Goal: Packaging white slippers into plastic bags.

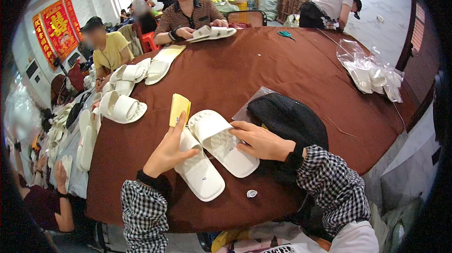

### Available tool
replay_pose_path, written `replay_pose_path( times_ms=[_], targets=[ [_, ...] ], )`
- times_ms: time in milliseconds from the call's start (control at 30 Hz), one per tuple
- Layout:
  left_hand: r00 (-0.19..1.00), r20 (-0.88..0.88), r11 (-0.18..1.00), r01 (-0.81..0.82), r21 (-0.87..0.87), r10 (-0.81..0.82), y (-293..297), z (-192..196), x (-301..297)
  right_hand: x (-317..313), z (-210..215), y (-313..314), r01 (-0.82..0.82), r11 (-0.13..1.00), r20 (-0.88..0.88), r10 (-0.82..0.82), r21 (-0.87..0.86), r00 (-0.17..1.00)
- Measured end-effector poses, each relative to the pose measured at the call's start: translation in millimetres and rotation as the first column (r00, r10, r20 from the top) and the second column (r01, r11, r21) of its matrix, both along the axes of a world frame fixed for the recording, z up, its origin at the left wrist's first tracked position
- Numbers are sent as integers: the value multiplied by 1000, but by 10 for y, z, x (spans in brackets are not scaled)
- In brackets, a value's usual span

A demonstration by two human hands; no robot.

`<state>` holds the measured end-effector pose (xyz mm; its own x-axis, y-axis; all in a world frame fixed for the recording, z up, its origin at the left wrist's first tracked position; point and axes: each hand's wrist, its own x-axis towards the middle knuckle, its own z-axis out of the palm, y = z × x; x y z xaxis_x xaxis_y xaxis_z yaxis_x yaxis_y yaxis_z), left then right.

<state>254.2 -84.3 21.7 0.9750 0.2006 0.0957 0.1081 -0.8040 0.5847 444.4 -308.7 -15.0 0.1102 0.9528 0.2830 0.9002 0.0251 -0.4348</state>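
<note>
The grip of the left hand has its thumb spread from its first finger, which touches a small yellow paper pad; I can't tell if the hand is clamped on the pad. Under that hand is a smooth cream-white slipper with a wide strap. A matching cream-white slipper with a bumpy inside lies just beside it, toes pointing away. The right hand touches its strap, thumb and fingertips a little apart (I can't tell if they pinch anything). Both slippers are on the counter with a dark brown cloth. A black mesh bag sits right of them, and a tiny round white scrap lies near their heels. Across the counter, a person in a brown striped top holds more white slippers.
</note>
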Motion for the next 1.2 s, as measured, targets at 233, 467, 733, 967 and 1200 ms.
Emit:
replay_pose_path(
  times_ms=[233,467,733,967,1200],
  targets=[
    [984,175,998,18,59,-28,-75,-147,204,105,-13,-75,-24,998,72,19,58,997],
    [975,212,986,-102,133,72,-248,-227,226,158,50,-67,-44,998,81,40,51,996],
    [957,285,986,-95,138,52,-310,-259,141,98,185,-127,-26,995,2,26,100,1000],
    [945,324,984,-105,147,52,-367,-279,-6,-11,212,-124,-41,998,-45,44,56,998],
    [910,411,985,-111,132,48,-352,-392,-26,-43,316,-159,-64,998,10,64,-8,998]
  ],
)
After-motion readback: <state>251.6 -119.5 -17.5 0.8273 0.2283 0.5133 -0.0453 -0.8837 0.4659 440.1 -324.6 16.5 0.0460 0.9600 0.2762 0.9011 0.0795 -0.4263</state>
